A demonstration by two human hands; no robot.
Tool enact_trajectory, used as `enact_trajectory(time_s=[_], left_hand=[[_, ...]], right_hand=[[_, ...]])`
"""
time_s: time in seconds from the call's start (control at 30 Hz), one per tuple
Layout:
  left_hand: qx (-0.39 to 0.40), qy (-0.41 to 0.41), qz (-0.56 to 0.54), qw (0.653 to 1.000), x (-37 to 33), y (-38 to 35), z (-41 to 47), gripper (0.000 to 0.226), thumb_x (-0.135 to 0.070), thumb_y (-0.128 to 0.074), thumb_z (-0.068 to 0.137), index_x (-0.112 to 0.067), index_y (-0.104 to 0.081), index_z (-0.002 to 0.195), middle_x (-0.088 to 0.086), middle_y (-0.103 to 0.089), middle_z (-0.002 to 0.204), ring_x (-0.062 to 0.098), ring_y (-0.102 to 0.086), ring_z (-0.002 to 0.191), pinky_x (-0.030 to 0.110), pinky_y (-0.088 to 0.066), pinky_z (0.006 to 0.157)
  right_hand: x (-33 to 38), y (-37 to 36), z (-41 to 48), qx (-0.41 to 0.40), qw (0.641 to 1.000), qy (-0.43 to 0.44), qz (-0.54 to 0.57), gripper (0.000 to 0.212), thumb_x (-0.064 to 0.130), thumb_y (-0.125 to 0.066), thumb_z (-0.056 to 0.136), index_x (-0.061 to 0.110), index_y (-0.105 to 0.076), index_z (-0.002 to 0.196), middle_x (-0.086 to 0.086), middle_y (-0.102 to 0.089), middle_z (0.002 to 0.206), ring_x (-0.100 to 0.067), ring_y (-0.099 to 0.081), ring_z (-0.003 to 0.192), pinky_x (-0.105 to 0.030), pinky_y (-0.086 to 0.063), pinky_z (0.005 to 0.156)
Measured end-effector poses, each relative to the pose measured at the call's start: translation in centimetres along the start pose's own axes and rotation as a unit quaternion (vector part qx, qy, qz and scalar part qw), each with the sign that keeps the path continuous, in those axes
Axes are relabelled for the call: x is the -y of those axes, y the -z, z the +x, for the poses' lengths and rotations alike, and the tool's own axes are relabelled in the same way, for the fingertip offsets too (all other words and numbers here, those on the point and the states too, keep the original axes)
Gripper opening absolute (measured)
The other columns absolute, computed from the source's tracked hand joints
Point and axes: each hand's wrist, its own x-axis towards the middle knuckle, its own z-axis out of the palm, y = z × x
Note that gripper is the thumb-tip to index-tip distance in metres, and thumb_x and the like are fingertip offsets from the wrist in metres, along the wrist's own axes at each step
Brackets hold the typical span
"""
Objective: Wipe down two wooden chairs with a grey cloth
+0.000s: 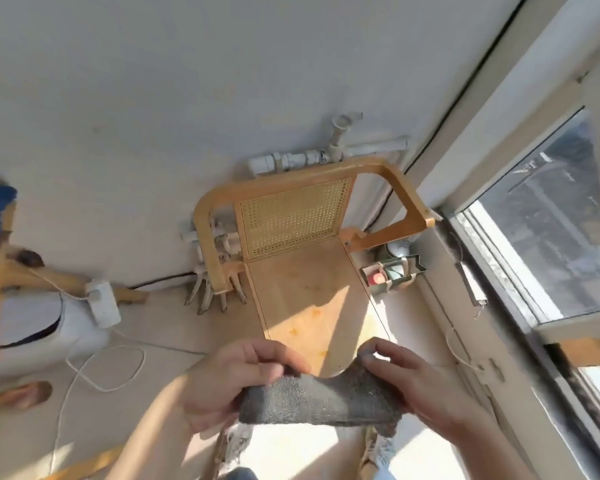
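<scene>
Head view: both hands stretch a grey cloth (321, 398) above the wooden chair (302, 258).
The left hand (236, 382) pinches its left end, the right hand (406, 379) its right end, over the seat's front edge.

Both bare forearms reach forward, and the hands sit near each other. The left forearm (146, 441) comes in from 7 o'clock. Its left hand (229, 382) has curled fingers and a thumb clamped over one end of the grey cloth (319, 400). The right forearm (492, 445) enters from 5 o'clock. The right hand (420, 386), at 3 o'clock of the left, pinches the cloth's other end between thumb and forefinger.
</scene>
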Motion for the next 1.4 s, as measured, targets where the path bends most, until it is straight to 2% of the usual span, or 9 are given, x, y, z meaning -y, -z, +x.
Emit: enact_trajectory(time_s=[0.23, 0.33, 0.5, 0.77, 0.9, 1.03, 1.17, 1.27, 1.4], left_hand=[[-0.155, -0.082, 0.003, 0.985, 3.5, -4.2, 6.4, 0.027, -0.006, -0.057, 0.081, -0.005, -0.076, 0.099, 0.018, -0.069, 0.099, 0.026, -0.065, 0.089, 0.029, -0.053, 0.077], [-0.199, -0.092, -0.029, 0.975, 6.0, -5.5, 8.0, 0.028, -0.010, -0.057, 0.079, -0.006, -0.077, 0.099, 0.016, -0.069, 0.091, 0.025, -0.064, 0.081, 0.029, -0.052, 0.069], [-0.307, -0.002, 0.092, 0.947, 10.5, -4.0, 9.6, 0.030, -0.005, -0.050, 0.085, -0.013, -0.080, 0.085, 0.001, -0.075, 0.090, 0.012, -0.066, 0.082, 0.020, -0.049, 0.067], [-0.478, 0.087, 0.349, 0.802, 22.7, 4.6, 19.6, 0.011, -0.030, -0.064, 0.086, -0.024, -0.073, 0.087, -0.005, -0.072, 0.086, 0.012, -0.065, 0.079, 0.024, -0.049, 0.072], [-0.520, 0.033, 0.280, 0.806, 25.3, 7.5, 23.6, 0.036, -0.036, -0.064, 0.090, -0.014, -0.063, 0.061, -0.008, -0.061, 0.059, 0.010, -0.053, 0.060, 0.024, -0.037, 0.057], [-0.450, -0.003, 0.185, 0.874, 27.7, 10.6, 26.1, 0.026, -0.025, -0.058, 0.096, -0.013, -0.071, 0.077, 0.000, -0.069, 0.067, 0.012, -0.059, 0.058, 0.025, -0.044, 0.055], [-0.386, -0.151, 0.032, 0.909, 29.5, 12.7, 26.6, 0.028, -0.032, -0.073, 0.074, -0.011, -0.073, 0.093, 0.015, -0.069, 0.088, 0.023, -0.063, 0.076, 0.032, -0.046, 0.067], [-0.414, -0.247, 0.007, 0.876, 30.5, 14.2, 27.1, 0.014, -0.026, -0.066, 0.078, -0.016, -0.074, 0.083, 0.010, -0.065, 0.079, 0.019, -0.060, 0.072, 0.027, -0.047, 0.062], [-0.544, -0.237, 0.193, 0.781, 30.8, 16.6, 30.2, 0.023, -0.009, -0.060, 0.089, -0.027, -0.073, 0.082, -0.002, -0.062, 0.075, 0.010, -0.049, 0.064, 0.025, -0.041, 0.062]], right_hand=[[0.6, 6.7, 5.8, 0.306, 0.917, -0.058, -0.251, 0.056, 0.035, -0.077, 0.078, 0.039, -0.050, 0.127, 0.003, -0.069, 0.102, -0.009, -0.066, 0.094, -0.023, -0.050, 0.088], [-1.4, 8.7, 7.2, 0.385, 0.860, -0.075, -0.326, 0.025, 0.019, -0.075, 0.082, 0.029, -0.063, 0.102, 0.014, -0.065, 0.076, -0.005, -0.060, 0.067, -0.021, -0.049, 0.064], [-5.6, 11.6, 9.5, 0.322, 0.850, -0.011, -0.417, 0.014, 0.037, -0.072, 0.077, 0.031, -0.067, 0.066, 0.013, -0.058, 0.067, -0.007, -0.052, 0.067, -0.033, -0.045, 0.071], [-12.8, 10.5, 16.7, 0.334, 0.901, 0.072, -0.268, 0.006, 0.025, -0.076, 0.081, 0.019, -0.078, 0.081, 0.026, -0.045, 0.137, 0.000, -0.042, 0.130, -0.034, -0.033, 0.112], [-16.7, 9.5, 20.9, 0.403, 0.909, 0.039, -0.102, 0.018, 0.024, -0.066, 0.089, 0.007, -0.070, 0.094, -0.007, -0.060, 0.117, -0.030, -0.056, 0.103, -0.036, -0.049, 0.090], [-19.8, 8.5, 25.3, 0.408, 0.912, 0.007, 0.047, 0.024, 0.018, -0.055, 0.092, 0.015, -0.063, 0.114, -0.005, -0.071, 0.100, -0.018, -0.069, 0.088, -0.030, -0.056, 0.074], [-23.1, 6.9, 29.1, 0.402, 0.911, 0.086, 0.041, 0.028, 0.023, -0.056, 0.091, 0.014, -0.063, 0.117, -0.013, -0.065, 0.108, -0.027, -0.061, 0.097, -0.051, -0.047, 0.091], [-25.6, 6.4, 30.7, 0.421, 0.896, 0.124, 0.068, 0.029, 0.015, -0.057, 0.090, 0.006, -0.061, 0.118, -0.019, -0.060, 0.107, -0.030, -0.058, 0.093, -0.045, -0.048, 0.089], [-27.8, 8.1, 31.7, 0.422, 0.869, 0.259, -0.017, 0.025, 0.013, -0.060, 0.088, 0.021, -0.064, 0.112, -0.007, -0.055, 0.094, -0.019, -0.051, 0.085, -0.031, -0.042, 0.076]])
